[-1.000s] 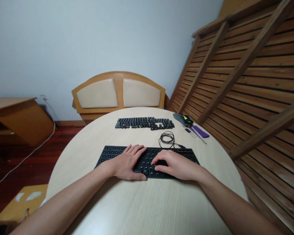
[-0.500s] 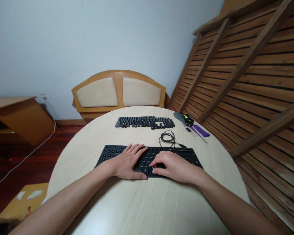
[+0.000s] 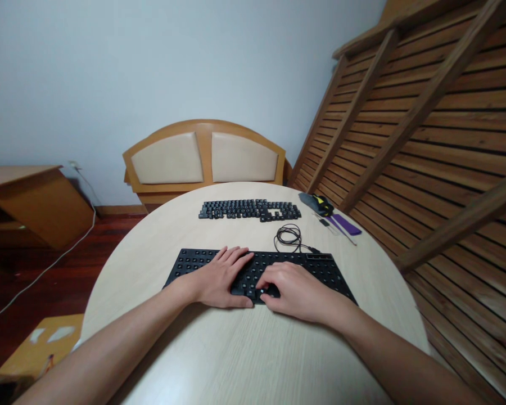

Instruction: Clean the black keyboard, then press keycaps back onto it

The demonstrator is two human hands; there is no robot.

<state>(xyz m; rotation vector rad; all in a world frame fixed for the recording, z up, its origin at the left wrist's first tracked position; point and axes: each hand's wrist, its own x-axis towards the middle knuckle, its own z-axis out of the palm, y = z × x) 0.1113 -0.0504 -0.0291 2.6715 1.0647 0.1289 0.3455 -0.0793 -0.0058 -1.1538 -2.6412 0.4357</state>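
Observation:
A black keyboard (image 3: 249,274) with most keycaps off lies across the near part of the table, its bare key mounts showing. My left hand (image 3: 225,278) rests flat on its middle, fingers spread and thumb along the front edge. To its right, my right hand (image 3: 293,289) curls over the keyboard, thumb and forefinger pinched around a small dark keycap (image 3: 262,291) near the front edge. The fingers partly hide that keycap. Farther back, the loose black keycaps (image 3: 231,209) are laid out in keyboard-like rows.
Behind the keyboard lies its coiled black cable (image 3: 288,239). At the round table's (image 3: 152,247) right rear are a grey, black and yellow bundle (image 3: 320,205), a purple strip (image 3: 349,224) and a thin metal rod (image 3: 346,235). A slatted wooden panel (image 3: 430,152) leans on the right.
My right hand has shifted very slightly left, still pinching at the keyboard's front row. My left hand stays in place.

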